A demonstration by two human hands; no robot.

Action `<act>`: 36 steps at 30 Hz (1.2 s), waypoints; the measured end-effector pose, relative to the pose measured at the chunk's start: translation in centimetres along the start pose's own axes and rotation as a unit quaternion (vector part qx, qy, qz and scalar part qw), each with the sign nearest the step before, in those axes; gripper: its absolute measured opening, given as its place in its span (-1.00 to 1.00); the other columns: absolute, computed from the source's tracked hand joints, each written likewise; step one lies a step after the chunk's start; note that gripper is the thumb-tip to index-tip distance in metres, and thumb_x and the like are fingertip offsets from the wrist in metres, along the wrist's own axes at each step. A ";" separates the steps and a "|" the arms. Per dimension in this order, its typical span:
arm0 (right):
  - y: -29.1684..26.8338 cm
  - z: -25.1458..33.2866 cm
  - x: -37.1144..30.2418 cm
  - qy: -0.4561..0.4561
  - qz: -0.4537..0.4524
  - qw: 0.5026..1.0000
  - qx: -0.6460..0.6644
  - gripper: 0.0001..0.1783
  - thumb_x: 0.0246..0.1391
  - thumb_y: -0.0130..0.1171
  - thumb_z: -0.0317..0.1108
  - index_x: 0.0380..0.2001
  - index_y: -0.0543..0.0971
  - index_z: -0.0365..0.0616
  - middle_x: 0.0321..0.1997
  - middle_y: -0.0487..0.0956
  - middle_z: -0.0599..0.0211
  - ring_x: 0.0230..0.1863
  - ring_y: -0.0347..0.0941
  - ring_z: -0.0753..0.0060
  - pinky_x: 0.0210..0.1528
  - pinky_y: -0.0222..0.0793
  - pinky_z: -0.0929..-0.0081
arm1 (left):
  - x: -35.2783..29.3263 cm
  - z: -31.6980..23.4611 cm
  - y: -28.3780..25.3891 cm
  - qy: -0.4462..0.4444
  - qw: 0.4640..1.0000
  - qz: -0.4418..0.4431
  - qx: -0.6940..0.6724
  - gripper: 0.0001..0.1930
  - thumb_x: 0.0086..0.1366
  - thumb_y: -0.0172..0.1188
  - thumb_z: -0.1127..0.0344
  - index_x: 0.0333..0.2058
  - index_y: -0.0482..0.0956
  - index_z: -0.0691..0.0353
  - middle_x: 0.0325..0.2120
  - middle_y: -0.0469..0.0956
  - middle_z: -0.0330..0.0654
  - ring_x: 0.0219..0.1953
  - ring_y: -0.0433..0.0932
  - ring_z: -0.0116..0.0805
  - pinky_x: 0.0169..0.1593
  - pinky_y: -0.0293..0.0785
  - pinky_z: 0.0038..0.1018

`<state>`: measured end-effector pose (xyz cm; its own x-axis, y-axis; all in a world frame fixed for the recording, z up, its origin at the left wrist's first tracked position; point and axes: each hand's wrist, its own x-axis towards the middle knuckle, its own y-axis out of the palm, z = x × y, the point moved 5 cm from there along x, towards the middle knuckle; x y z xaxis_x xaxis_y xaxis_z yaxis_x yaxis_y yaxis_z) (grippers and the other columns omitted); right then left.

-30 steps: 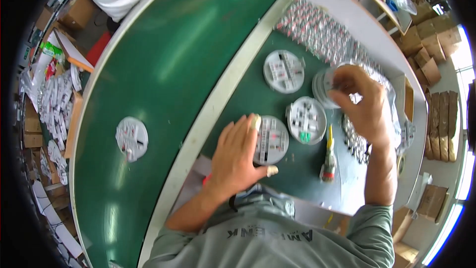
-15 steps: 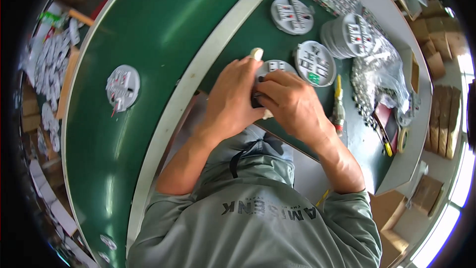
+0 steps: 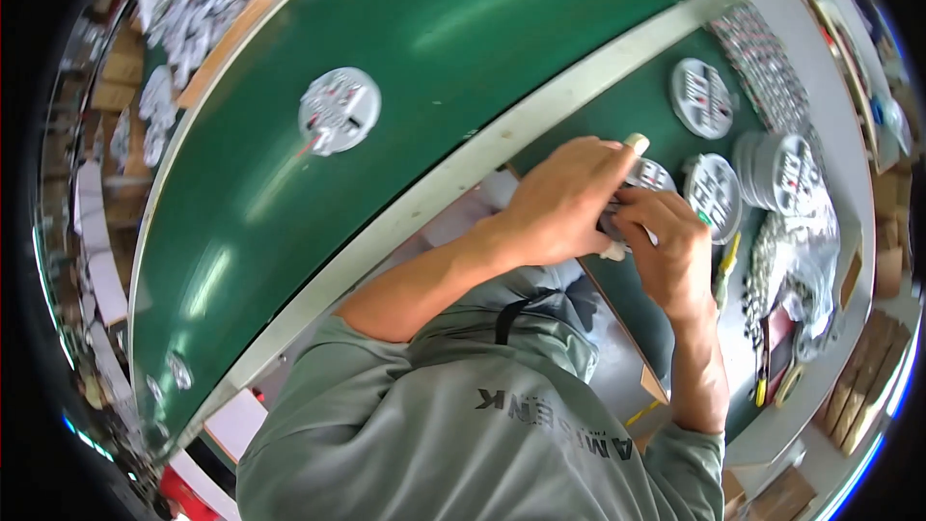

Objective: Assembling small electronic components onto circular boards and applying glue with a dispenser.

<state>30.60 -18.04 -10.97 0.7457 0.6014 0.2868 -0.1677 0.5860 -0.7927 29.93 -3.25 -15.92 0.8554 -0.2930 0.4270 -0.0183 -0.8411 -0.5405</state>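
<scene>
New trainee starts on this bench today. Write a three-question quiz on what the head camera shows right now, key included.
1. True or false: both hands are on the same round white disc part.
2. Where does the lone disc lie? A) on the wide green belt B) on the stack of discs C) in a cardboard box
3. Fill in: the stack of discs stands to the person's ____ of the hands.

Key
1. True: the left hand and right hand close around one round white disc part on the green bench.
2. A: the lone disc lies on the wide green belt.
3. Right: see the stack of discs.
</scene>
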 end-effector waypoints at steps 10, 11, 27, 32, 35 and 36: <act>-0.6 -1.0 -1.6 0.075 -0.033 0.992 0.096 -0.79 0.05 0.43 -0.57 -0.21 0.72 -0.20 -0.04 0.75 0.15 -0.03 0.70 0.01 0.02 0.61 0.25 | 0.9 -0.5 0.2 -0.025 0.998 0.031 0.043 0.14 -0.29 0.72 0.37 0.34 0.32 0.35 0.16 0.53 0.12 0.22 0.50 0.20 0.31 0.43 -0.04; -0.7 -0.8 -1.3 0.093 -0.022 0.988 0.124 -0.78 0.05 0.42 -0.58 -0.19 0.72 -0.20 -0.03 0.75 0.15 -0.01 0.70 0.00 0.03 0.61 0.24 | 0.8 -0.4 0.1 -0.029 0.998 0.029 0.048 0.14 -0.29 0.72 0.37 0.34 0.32 0.35 0.16 0.53 0.12 0.22 0.50 0.20 0.31 0.43 -0.04; -6.2 -5.5 -16.3 0.544 -0.136 0.826 -0.064 -0.38 0.42 0.27 -0.15 0.41 0.44 -0.19 -0.10 0.61 0.16 -0.23 0.57 0.42 -0.26 0.56 0.41 | -1.2 0.8 0.5 0.018 0.998 -0.032 -0.058 -0.47 0.10 0.52 0.41 0.10 0.66 0.14 -0.01 0.66 -0.22 0.10 0.61 -0.13 0.07 0.64 -0.21; -6.0 -6.4 -18.6 0.529 -0.067 0.844 -0.057 -0.39 0.43 0.23 -0.13 0.39 0.45 -0.26 -0.16 0.62 0.25 -0.38 0.53 0.47 -0.36 0.47 0.49 | -1.3 0.6 0.6 0.023 0.996 -0.054 -0.065 -0.49 0.09 0.52 0.42 0.07 0.67 0.16 -0.05 0.68 -0.18 0.08 0.63 -0.11 0.04 0.65 -0.20; -7.6 -7.5 -20.9 0.568 -0.086 0.819 -0.022 -0.44 0.42 0.26 -0.18 0.34 0.51 -0.27 -0.09 0.63 0.27 -0.26 0.55 0.47 -0.18 0.50 0.45 | -0.6 1.0 1.2 0.045 0.994 -0.074 -0.070 -0.52 0.09 0.51 0.45 0.04 0.69 0.18 -0.07 0.69 -0.14 0.03 0.65 -0.07 0.05 0.65 -0.21; -9.2 -6.6 -22.4 0.594 -0.103 0.798 -0.019 -0.47 0.41 0.28 -0.20 0.31 0.54 -0.27 -0.05 0.64 0.28 -0.20 0.56 0.46 -0.09 0.52 0.43 | -0.1 1.1 1.6 0.047 0.992 -0.073 -0.087 -0.51 0.07 0.52 0.46 0.04 0.69 0.19 -0.07 0.69 -0.12 0.02 0.65 -0.05 0.05 0.65 -0.21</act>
<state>19.68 -40.45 -13.62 0.8439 -0.4579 -0.2797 0.0411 0.5749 -0.8172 30.36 -4.03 -17.58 0.8033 -0.1969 0.5622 0.0059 -0.9411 -0.3380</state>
